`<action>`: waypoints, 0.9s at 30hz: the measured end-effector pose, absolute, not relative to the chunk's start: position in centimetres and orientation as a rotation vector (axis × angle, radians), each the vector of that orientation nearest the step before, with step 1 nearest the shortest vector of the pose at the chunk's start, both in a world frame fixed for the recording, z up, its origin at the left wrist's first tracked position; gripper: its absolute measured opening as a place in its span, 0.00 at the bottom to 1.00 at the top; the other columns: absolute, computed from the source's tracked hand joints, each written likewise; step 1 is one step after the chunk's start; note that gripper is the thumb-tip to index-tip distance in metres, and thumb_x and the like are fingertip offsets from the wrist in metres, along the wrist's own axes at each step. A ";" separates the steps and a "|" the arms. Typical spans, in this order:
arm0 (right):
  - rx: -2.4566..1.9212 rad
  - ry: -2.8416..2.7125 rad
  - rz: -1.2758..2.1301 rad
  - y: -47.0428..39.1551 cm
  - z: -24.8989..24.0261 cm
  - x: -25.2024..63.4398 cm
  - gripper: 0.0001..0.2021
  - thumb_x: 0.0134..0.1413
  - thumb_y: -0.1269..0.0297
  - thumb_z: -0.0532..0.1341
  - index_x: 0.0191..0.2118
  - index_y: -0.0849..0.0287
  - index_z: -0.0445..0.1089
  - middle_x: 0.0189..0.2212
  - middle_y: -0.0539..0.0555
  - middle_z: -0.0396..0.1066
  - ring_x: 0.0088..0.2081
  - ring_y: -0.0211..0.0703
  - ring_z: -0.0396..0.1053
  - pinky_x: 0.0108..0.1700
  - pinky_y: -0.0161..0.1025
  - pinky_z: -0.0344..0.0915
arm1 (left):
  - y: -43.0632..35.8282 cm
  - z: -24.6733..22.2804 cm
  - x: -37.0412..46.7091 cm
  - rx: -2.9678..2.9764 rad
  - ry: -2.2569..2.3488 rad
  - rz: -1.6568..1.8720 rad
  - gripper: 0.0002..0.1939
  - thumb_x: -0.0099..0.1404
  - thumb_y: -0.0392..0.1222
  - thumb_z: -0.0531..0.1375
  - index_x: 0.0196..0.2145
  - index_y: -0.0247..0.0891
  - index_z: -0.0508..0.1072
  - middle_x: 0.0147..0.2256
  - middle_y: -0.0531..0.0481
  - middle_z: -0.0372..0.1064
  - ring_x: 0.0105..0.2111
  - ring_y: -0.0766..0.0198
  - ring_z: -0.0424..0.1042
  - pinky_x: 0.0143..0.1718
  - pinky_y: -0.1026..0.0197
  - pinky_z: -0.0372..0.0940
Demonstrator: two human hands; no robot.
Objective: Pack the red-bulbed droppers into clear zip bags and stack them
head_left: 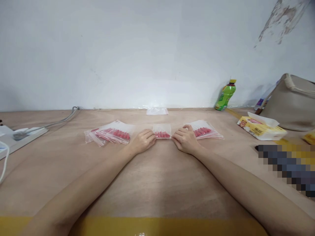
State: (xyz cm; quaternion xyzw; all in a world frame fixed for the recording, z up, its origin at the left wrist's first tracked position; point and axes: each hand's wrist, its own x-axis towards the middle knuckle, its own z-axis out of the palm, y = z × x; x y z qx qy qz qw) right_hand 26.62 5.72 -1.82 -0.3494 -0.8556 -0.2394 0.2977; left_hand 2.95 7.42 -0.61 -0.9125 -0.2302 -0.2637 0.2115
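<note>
A small clear zip bag with a row of several red pieces along its near edge lies flat on the table in front of me. My left hand is closed at its left edge, fingers curled together. At the opposite edge, my right hand pinches the bag's right side, the thumb low and the fingers bent. Left of my left hand, a fanned stack of similar bags holds red pieces too. Another fanned stack lies just beyond and right of my right hand. My fingertips are partly hidden.
Flat clear bags lie by the wall. A green bottle leans there on the right, near a yellow tissue pack and a beige bag. A power strip with a grey cable sits far left.
</note>
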 end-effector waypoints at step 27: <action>-1.128 -2.287 -0.713 6.5 -1.0 28.1 0.10 0.51 0.78 0.50 0.35 0.61 0.65 0.40 0.57 0.71 0.35 0.42 0.67 0.34 0.36 0.58 | 5.9 -0.8 -1.5 -2.149 -1.313 -0.727 0.18 0.63 0.48 0.53 0.47 0.37 0.68 0.50 0.39 0.61 0.54 0.45 0.54 0.56 0.39 0.41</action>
